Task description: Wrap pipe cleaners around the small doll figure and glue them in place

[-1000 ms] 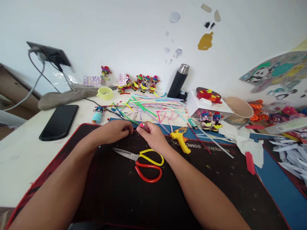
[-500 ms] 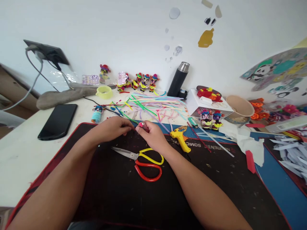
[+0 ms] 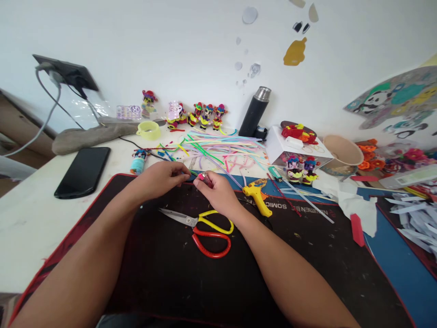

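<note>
In my right hand (image 3: 220,193) is a small pink lighter (image 3: 205,177) with a metal top, gripped with the thumb along it. My left hand (image 3: 165,176) is just left of it, fingertips pinched together; whatever they hold is too small to make out. A narrow gap lies between the two hands. Below them on the dark mat (image 3: 164,273) lie scissors (image 3: 194,222) with one yellow and one red handle, blades pointing left. A yellow glue gun (image 3: 257,196) rests right of my right hand.
Colourful fuzzy stems (image 3: 225,148) spread behind my hands. Several small figures (image 3: 205,116) stand by the wall, near a black thermos (image 3: 254,111). A phone (image 3: 83,173) and a blue-wrapped figure (image 3: 138,162) are at left. A white box (image 3: 278,141) and paper strips (image 3: 416,218) are at right.
My left hand has drawn slightly left and up, widening the gap to my right hand. My right hand keeps hold of the lighter in nearly the same place.
</note>
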The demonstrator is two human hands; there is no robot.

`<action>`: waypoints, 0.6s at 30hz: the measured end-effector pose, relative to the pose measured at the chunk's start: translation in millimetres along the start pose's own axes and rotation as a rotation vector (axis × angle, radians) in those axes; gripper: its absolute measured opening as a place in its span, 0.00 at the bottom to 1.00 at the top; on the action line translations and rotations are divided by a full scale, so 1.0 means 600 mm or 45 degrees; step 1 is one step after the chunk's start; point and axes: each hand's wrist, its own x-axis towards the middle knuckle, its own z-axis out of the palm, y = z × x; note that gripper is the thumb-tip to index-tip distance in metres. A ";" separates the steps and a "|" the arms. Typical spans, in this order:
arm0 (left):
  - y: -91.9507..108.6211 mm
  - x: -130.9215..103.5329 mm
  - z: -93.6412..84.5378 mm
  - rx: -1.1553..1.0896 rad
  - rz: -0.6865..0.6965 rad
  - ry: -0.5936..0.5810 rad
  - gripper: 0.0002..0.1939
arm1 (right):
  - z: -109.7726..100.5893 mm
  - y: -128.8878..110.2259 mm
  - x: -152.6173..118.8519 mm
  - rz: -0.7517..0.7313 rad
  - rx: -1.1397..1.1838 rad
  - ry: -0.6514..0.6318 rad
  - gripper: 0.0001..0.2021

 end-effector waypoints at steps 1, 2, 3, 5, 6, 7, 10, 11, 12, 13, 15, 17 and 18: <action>-0.001 0.000 0.001 0.016 0.004 0.044 0.18 | -0.001 0.000 0.001 -0.001 -0.001 0.017 0.15; -0.002 0.001 0.001 0.034 0.008 0.089 0.18 | -0.003 -0.001 0.001 0.003 0.002 0.035 0.15; -0.003 0.001 0.002 0.052 0.011 0.127 0.17 | -0.004 -0.001 0.002 0.013 0.010 0.051 0.15; -0.003 0.003 0.005 0.078 0.010 0.183 0.17 | -0.008 -0.002 0.004 0.042 0.038 0.083 0.15; -0.002 0.003 0.007 0.085 0.014 0.199 0.16 | -0.009 -0.002 0.005 0.057 0.051 0.097 0.15; -0.001 0.004 0.009 0.086 0.027 0.204 0.16 | -0.011 -0.003 0.005 0.068 0.060 0.110 0.15; 0.001 0.008 0.020 0.087 0.111 0.190 0.14 | -0.012 -0.003 0.006 0.062 0.073 0.130 0.16; 0.000 0.009 0.024 0.104 0.147 0.184 0.14 | -0.011 -0.003 0.006 0.055 0.075 0.126 0.15; -0.001 0.011 0.027 0.131 0.186 0.177 0.13 | -0.011 -0.003 0.006 0.050 0.077 0.120 0.15; -0.004 0.013 0.031 0.161 0.235 0.159 0.13 | -0.010 -0.003 0.005 0.046 0.080 0.115 0.15; -0.010 0.017 0.037 0.225 0.306 0.124 0.14 | -0.010 -0.002 0.006 0.042 0.085 0.109 0.15; -0.014 0.020 0.041 0.277 0.329 0.103 0.14 | -0.010 -0.002 0.007 0.032 0.082 0.107 0.15; -0.015 0.021 0.043 0.295 0.325 0.100 0.14 | -0.010 -0.002 0.007 0.022 0.076 0.109 0.15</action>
